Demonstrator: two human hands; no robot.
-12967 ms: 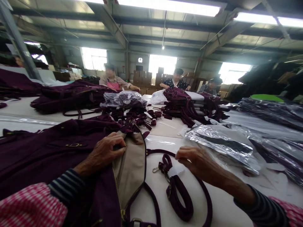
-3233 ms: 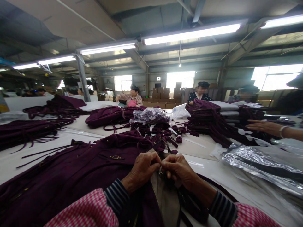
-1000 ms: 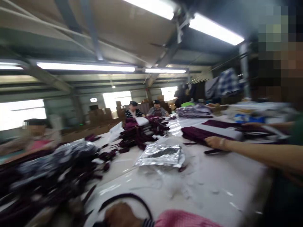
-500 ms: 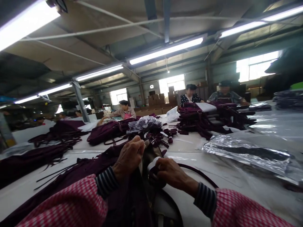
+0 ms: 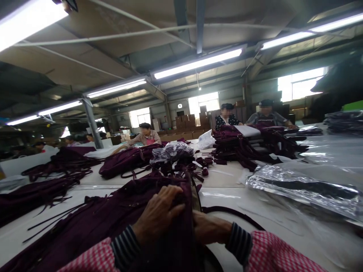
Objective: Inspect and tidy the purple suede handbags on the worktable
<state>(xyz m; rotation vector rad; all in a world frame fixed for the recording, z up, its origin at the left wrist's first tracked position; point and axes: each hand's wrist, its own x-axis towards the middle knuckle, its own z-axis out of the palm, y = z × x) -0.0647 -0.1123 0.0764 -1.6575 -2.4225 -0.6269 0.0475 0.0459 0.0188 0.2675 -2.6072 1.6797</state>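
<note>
A dark purple fabric bag (image 5: 116,215) lies in front of me, its open edge turned to the right. My left hand (image 5: 159,213) is closed on the fabric close to that edge, fingers bent and pressed together. At the opening, my right hand (image 5: 210,226) reaches in behind the fabric. Its fingers are hidden there, and so is anything they hold. A dark strap (image 5: 232,210) curves out over the table to the right of the bag.
Beyond the bag are small purple pieces (image 5: 204,170), crumpled clear plastic (image 5: 171,151) and another purple bag (image 5: 124,160). Stacked purple bags (image 5: 235,141) stand at back right, near clear plastic packaging (image 5: 300,189). Several people work behind the white table (image 5: 221,179).
My right hand, which held something white and dark outside, has gone into the bag's opening. My left hand has moved down, and the bag's edge now covers the lining seen before.
</note>
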